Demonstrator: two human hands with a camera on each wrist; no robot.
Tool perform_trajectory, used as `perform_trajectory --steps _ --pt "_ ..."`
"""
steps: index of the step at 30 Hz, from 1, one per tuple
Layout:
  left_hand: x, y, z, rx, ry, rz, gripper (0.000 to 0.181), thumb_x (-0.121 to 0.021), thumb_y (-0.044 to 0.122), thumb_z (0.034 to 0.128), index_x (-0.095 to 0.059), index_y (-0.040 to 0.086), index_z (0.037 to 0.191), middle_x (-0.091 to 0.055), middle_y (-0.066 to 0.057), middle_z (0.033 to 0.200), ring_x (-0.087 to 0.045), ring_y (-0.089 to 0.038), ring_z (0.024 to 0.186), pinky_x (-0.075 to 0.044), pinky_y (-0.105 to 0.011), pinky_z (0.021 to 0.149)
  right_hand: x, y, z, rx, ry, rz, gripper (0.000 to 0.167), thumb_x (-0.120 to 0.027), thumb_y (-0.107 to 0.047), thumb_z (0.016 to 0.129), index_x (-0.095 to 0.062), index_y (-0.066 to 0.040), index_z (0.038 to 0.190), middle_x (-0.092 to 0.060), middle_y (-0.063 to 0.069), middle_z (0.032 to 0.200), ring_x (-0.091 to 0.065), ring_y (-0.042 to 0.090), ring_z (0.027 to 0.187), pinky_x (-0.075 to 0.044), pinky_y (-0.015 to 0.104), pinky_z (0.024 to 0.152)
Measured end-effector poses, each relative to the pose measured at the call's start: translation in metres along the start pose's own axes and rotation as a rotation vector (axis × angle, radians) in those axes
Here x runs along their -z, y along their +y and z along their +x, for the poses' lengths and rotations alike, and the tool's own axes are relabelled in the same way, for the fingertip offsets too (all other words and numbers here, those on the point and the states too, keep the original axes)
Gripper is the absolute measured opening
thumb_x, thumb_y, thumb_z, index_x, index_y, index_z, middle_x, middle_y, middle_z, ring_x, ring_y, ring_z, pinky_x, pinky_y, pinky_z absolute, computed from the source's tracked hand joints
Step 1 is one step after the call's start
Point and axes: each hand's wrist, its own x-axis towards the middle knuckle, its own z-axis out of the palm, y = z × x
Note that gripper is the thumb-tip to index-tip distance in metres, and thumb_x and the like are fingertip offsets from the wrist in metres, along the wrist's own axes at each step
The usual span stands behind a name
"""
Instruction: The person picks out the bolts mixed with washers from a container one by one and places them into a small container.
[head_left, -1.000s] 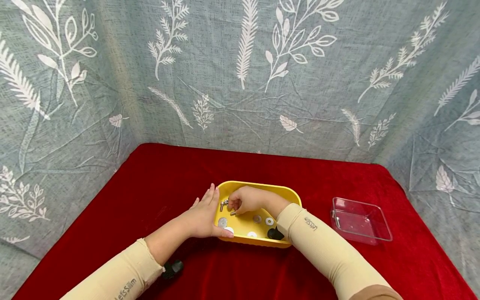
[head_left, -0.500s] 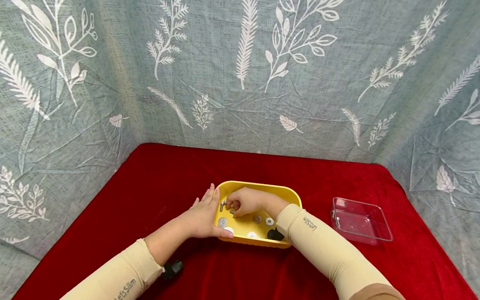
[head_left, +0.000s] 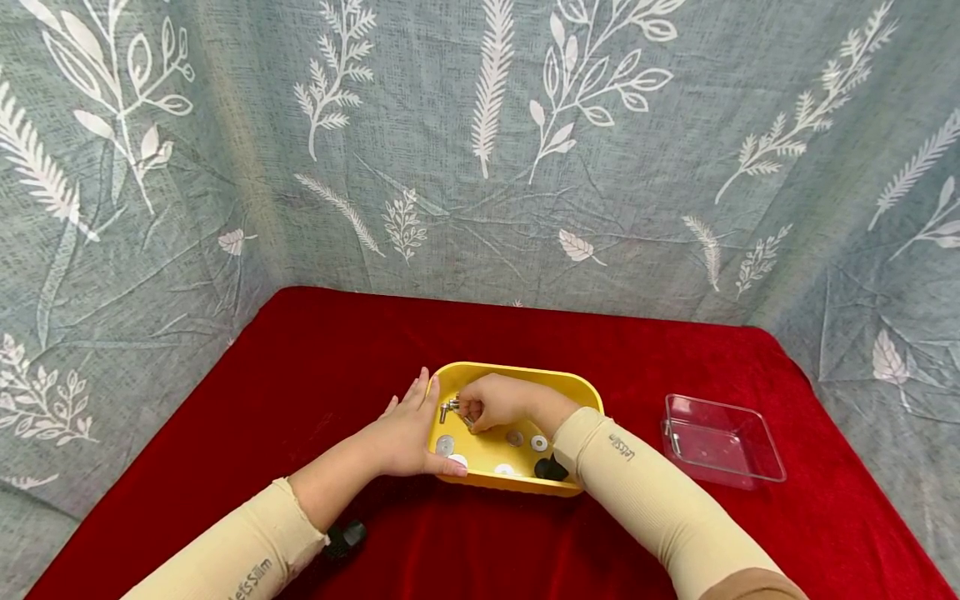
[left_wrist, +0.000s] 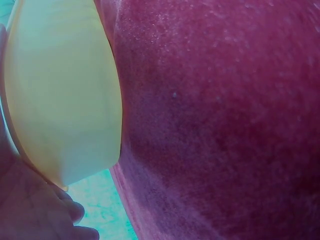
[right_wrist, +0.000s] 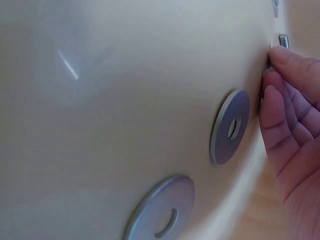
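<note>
Toward the left end inside the yellow tub (head_left: 525, 483), a small metal bolt (head_left: 469, 422), mostly hidden, is pinched between thumb and fingertips of the right hand (head_left: 497, 402). Probably light, hard, not fragile; smooth metal could slip or roll, so best held across the shank. More bolts (head_left: 443, 413) lie just left of those fingertips. Flat washers (head_left: 445, 446) lie nearer and to the right on the tub floor, likely awkward to lift by the edge. The left hand (head_left: 405, 435), fingers straight, rests on the tub's left end, thumb over the near rim. Tub looks like light, stiff plastic. Well apart, right: transparent box (head_left: 723, 450), rigid-looking, on the red-covered tabletop (head_left: 315, 358).
</note>
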Motion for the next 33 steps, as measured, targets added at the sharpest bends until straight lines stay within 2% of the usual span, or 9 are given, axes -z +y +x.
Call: perform_trajectory --steps 5,10,18,28,33 --pt "0.000 0.000 0.000 0.000 -0.004 0.004 0.130 -0.061 0.076 0.0603 0.000 -0.002 0.145 0.010 -0.021 0.150 0.002 -0.030 0.139 -0.012 -0.054 0.107 0.005 -0.001 -0.001 -0.013 0.019 0.019 0.011 -0.071 -0.013 0.080 -0.061 -0.013 0.084 -0.057 -0.005 0.071 -0.051 0.006 0.062 -0.045 0.018 0.059" --pt "0.000 -0.001 0.001 -0.005 -0.004 0.004 0.129 -0.062 0.074 0.0618 0.000 -0.004 0.144 0.010 -0.021 0.150 0.001 -0.031 0.139 -0.013 -0.056 0.106 0.013 -0.005 -0.002 0.008 0.059 0.056 0.012 -0.072 -0.012 0.078 -0.062 -0.012 0.085 -0.059 -0.006 0.072 -0.052 0.006 0.063 -0.045 0.018 0.060" --pt "0.001 -0.003 0.002 -0.012 -0.003 0.011 0.128 -0.062 0.072 0.0634 0.001 -0.005 0.144 0.012 -0.021 0.149 0.001 -0.032 0.138 -0.012 -0.056 0.106 0.020 -0.012 -0.004 0.035 0.056 0.144 0.011 -0.071 -0.008 0.079 -0.062 -0.008 0.085 -0.061 -0.004 0.069 -0.055 0.007 0.059 -0.048 0.020 0.057" --pt "0.000 -0.002 0.002 0.001 0.003 0.027 0.131 -0.062 0.075 0.0606 0.001 -0.004 0.144 0.018 -0.018 0.148 0.002 -0.030 0.139 -0.012 -0.056 0.106 0.037 -0.011 -0.019 0.011 0.090 0.195 0.012 -0.069 -0.008 0.080 -0.062 -0.007 0.090 -0.061 0.000 0.073 -0.057 0.012 0.063 -0.049 0.024 0.060" --pt "0.000 -0.001 0.002 0.003 0.000 0.061 0.131 -0.059 0.077 0.0608 0.001 -0.003 0.144 0.017 -0.018 0.149 0.002 -0.030 0.139 -0.011 -0.055 0.107 0.045 -0.009 -0.028 0.004 0.111 0.204 0.011 -0.070 -0.010 0.081 -0.062 -0.010 0.089 -0.061 0.001 0.074 -0.058 0.013 0.064 -0.050 0.025 0.061"
